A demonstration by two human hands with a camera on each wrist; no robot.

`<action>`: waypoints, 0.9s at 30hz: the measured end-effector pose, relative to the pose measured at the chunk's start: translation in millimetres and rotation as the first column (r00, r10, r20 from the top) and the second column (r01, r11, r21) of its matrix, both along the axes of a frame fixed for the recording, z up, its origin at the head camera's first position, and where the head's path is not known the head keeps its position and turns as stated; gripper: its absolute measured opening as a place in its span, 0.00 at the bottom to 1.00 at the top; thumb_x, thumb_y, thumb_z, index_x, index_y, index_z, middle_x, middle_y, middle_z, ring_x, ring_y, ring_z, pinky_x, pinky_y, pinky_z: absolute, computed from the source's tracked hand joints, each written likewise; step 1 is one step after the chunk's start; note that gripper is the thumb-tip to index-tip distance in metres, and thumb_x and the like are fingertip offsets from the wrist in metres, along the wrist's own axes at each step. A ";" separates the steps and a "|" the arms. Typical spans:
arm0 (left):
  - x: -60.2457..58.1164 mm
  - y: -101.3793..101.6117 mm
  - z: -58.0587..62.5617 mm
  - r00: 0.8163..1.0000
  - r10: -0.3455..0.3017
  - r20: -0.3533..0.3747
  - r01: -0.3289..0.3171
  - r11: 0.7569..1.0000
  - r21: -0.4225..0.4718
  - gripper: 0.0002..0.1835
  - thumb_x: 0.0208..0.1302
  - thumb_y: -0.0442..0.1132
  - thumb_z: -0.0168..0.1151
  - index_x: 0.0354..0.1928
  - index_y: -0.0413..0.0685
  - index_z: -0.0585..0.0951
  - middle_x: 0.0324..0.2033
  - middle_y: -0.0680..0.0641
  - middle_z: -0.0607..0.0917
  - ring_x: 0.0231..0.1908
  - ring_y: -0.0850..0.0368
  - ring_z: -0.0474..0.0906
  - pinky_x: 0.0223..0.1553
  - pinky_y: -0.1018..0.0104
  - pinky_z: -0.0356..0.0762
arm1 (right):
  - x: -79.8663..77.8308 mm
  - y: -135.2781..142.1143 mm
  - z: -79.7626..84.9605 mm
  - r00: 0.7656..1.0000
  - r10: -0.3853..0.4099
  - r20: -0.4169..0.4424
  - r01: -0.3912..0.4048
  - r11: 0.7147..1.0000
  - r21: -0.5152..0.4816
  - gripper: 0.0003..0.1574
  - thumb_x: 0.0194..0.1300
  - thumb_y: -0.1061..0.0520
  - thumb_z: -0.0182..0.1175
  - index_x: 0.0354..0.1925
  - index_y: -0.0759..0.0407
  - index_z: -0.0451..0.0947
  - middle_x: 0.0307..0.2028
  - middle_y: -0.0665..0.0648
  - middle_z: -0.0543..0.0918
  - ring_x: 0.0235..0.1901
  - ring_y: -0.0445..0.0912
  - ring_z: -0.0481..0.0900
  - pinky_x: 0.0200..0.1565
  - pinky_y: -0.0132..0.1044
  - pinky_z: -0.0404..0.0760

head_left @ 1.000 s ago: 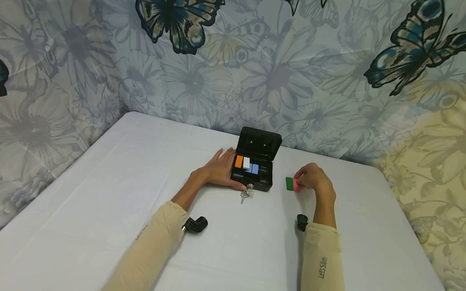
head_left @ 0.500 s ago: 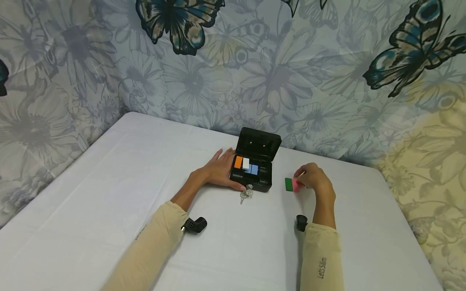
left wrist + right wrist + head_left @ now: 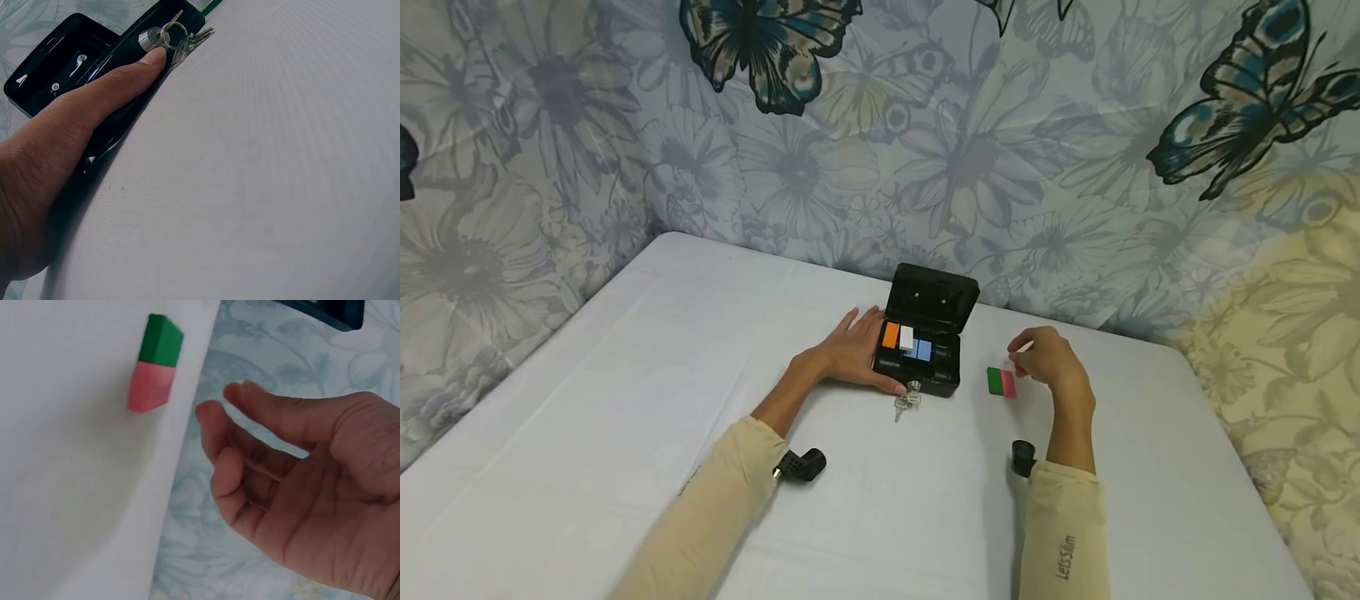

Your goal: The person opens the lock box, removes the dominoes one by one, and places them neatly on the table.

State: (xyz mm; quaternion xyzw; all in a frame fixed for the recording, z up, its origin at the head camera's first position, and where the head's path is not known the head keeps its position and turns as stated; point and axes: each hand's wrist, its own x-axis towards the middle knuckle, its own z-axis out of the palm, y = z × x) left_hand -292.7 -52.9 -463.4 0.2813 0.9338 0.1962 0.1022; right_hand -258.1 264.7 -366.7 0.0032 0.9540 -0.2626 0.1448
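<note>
My left hand rests against the left side of a black cash box, its fingers extended and its thumb along the front wall by the lock. Keys on a ring hang from that lock. The box's lid stands up at the back. Inside lie an orange block, a white block and light blue blocks. To the right, a green block and a pink block sit side by side on the table. My right hand hovers just above and beyond them, fingers loosely bent and holding nothing.
A white cloth covers the table. Behind it hangs a floral fabric wall with butterflies, close to the raised lid. Small black cameras are strapped at both wrists.
My right hand has let go of the pink block and lifted slightly away, leaving it beside the green one. The left hand and the cash box hold their place.
</note>
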 end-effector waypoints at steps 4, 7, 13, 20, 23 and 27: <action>0.2 -0.3 -0.3 1.000 -0.001 -0.001 0.001 1.000 0.002 0.73 0.54 0.73 0.68 0.84 0.37 0.40 0.85 0.38 0.43 0.86 0.47 0.34 0.85 0.47 0.26 | 0.4 -7.1 4.0 0.998 0.033 -0.061 -0.035 0.999 -0.031 0.20 0.75 0.61 0.57 0.57 0.74 0.79 0.43 0.70 0.90 0.42 0.58 0.89 0.44 0.44 0.82; 0.5 -0.5 -0.6 1.000 0.000 0.002 0.000 1.000 0.008 0.73 0.54 0.73 0.69 0.84 0.37 0.40 0.85 0.38 0.43 0.86 0.47 0.34 0.85 0.47 0.26 | 0.5 -15.1 6.3 0.995 0.039 -0.090 -0.044 0.997 -0.061 0.19 0.76 0.59 0.58 0.56 0.74 0.79 0.37 0.67 0.91 0.42 0.59 0.90 0.47 0.50 0.83; 1.0 -1.1 -1.4 1.000 0.000 0.002 0.000 1.000 0.016 0.73 0.53 0.74 0.69 0.84 0.37 0.40 0.85 0.39 0.44 0.86 0.47 0.34 0.85 0.47 0.26 | -0.5 -39.2 6.1 0.987 0.049 -0.152 -0.068 0.991 -0.119 0.16 0.76 0.59 0.59 0.52 0.72 0.81 0.34 0.64 0.90 0.42 0.60 0.90 0.46 0.46 0.81; 0.4 -0.9 -2.5 1.000 0.002 -0.012 -0.002 0.999 0.037 0.72 0.52 0.73 0.70 0.84 0.39 0.42 0.85 0.39 0.47 0.86 0.46 0.36 0.85 0.45 0.28 | -1.9 -73.6 -3.8 0.961 0.067 -0.270 -0.114 0.979 -0.166 0.11 0.75 0.63 0.59 0.48 0.71 0.82 0.38 0.69 0.90 0.40 0.62 0.90 0.42 0.42 0.81; 0.1 -0.5 -2.3 1.000 0.003 -0.015 -0.002 0.999 0.048 0.71 0.52 0.73 0.70 0.84 0.40 0.44 0.85 0.39 0.48 0.86 0.46 0.36 0.85 0.45 0.29 | -2.6 -87.4 -8.4 0.944 0.051 -0.325 -0.115 0.977 -0.179 0.09 0.74 0.65 0.60 0.46 0.71 0.82 0.38 0.70 0.90 0.37 0.59 0.91 0.40 0.41 0.84; 0.7 -0.3 -2.4 1.000 0.002 -0.005 -0.002 0.998 0.056 0.70 0.53 0.73 0.70 0.84 0.43 0.44 0.84 0.41 0.49 0.86 0.46 0.36 0.85 0.45 0.29 | -2.4 -100.6 -14.3 0.934 0.013 -0.357 -0.085 0.979 -0.185 0.07 0.73 0.66 0.61 0.43 0.71 0.83 0.39 0.70 0.90 0.37 0.59 0.92 0.34 0.37 0.86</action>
